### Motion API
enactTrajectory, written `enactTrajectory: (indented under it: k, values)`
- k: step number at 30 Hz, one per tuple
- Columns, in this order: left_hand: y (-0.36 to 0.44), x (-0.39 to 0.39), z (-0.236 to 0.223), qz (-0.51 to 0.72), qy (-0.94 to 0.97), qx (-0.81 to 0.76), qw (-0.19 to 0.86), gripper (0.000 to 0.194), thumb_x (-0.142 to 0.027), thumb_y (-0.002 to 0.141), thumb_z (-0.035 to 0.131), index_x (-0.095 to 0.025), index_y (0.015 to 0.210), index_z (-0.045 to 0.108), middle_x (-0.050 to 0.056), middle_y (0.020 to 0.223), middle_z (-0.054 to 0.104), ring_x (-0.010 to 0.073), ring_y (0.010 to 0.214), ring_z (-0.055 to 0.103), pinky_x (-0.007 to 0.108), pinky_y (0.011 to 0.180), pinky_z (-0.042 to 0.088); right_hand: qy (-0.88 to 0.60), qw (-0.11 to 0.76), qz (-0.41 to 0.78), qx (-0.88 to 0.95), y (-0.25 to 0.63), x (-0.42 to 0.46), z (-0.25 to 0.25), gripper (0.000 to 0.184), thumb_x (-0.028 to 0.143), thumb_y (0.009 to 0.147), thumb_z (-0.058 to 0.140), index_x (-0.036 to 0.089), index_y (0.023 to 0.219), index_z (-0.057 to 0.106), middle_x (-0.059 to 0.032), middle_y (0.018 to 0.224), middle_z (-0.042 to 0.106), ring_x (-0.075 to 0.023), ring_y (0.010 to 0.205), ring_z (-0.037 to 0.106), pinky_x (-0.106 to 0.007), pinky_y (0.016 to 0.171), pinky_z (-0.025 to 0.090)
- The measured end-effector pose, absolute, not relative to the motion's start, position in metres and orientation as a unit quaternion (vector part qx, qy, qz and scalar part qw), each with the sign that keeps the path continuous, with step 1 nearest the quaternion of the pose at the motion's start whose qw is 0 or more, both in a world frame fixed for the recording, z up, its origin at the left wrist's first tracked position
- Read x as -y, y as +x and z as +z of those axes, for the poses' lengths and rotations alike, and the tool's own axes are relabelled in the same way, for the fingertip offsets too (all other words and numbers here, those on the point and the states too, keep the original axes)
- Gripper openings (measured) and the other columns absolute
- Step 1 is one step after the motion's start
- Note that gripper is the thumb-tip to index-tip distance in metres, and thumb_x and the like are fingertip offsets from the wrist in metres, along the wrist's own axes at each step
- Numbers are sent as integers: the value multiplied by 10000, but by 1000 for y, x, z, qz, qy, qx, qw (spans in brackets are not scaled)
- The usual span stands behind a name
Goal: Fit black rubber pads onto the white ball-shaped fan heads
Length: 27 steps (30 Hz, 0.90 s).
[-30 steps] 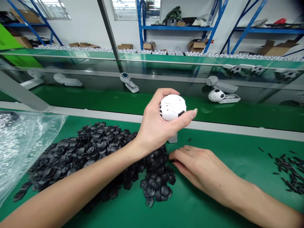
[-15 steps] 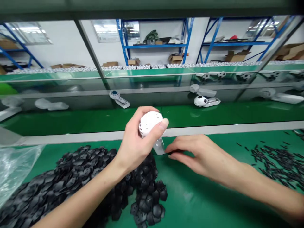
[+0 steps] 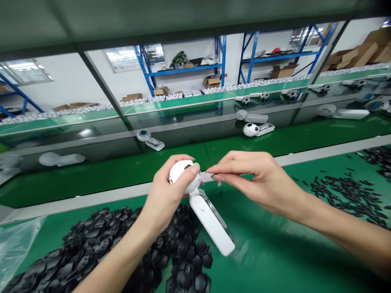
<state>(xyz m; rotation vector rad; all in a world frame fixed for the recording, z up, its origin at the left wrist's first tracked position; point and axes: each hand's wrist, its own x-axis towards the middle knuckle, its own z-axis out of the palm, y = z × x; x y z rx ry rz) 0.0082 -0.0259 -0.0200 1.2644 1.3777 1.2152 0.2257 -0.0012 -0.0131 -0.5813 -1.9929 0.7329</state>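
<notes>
Past a filmy clear bag [image 3: 21,246], cut off at the edge, and angular black pieces [image 3: 88,236] partly hidden, my left hand [image 3: 165,195] clamps the smooth white gadget [image 3: 210,224] by its rounded head, beside my right hand [image 3: 259,179], whose pinch I cannot tell is closed or empty.

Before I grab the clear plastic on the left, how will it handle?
The clear plastic is probably floppy and light for its size, looking thin and wrinkled. Its glossy surface might feel slippery against the green tabletop.
</notes>
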Motion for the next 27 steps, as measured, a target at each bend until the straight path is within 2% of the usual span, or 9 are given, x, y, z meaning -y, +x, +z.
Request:
enactTrajectory:
  k: [2,5,7,11,18,23,27]
  values:
    - [14,29,-21,470,483,-559,482,518,-614,786,854,-218,1059,660,13,903,655,151,730,640,186,546,494,-259,444,360,779,224,3,-15,163,96,970,745,195,1045,851,8,954,799,-115,820,726,-184,742,555]
    - [19,33,-21,453,448,-552,538,493,-589,803,856,-205,1034,649,3,880,638,125,706,607,173,551,479,-303,417,471,716,221,5,-20,22,210,904,834,211,918,850,4,875,810,-168,777,760,-226,698,595]
    - [20,35,-21,445,431,-542,568,485,-591,815,848,-202,1024,648,-4,872,620,116,696,577,179,557,493,-318,407,504,692,218,6,-23,67,263,868,862,206,839,842,-6,800,796,-191,742,758,-248,666,596]
    - [23,40,-21,444,406,-528,599,461,-585,842,821,-192,1011,652,-9,873,596,112,709,550,196,587,529,-326,404,506,689,215,7,-27,96,284,851,873,204,816,834,-7,796,789,-177,730,740,-237,651,574]
    - [28,45,-21,450,422,-548,565,492,-599,817,826,-182,1001,643,-26,804,558,90,654,512,137,491,416,-323,387,489,712,212,11,-28,109,256,875,834,193,793,800,-2,784,779,-155,702,705,-244,653,534]
    - [31,47,-24,452,439,-551,548,482,-611,811,800,-187,967,634,-29,768,573,92,607,504,154,480,380,-315,398,506,697,208,16,-30,244,348,848,899,181,734,763,-16,747,765,-166,671,699,-257,629,547]
    - [34,52,-18,451,493,-576,471,395,-555,832,765,-184,907,653,-13,783,599,110,654,509,178,532,413,-341,403,520,671,205,24,-38,353,360,776,967,180,695,675,-1,694,722,-149,629,643,-237,565,500]
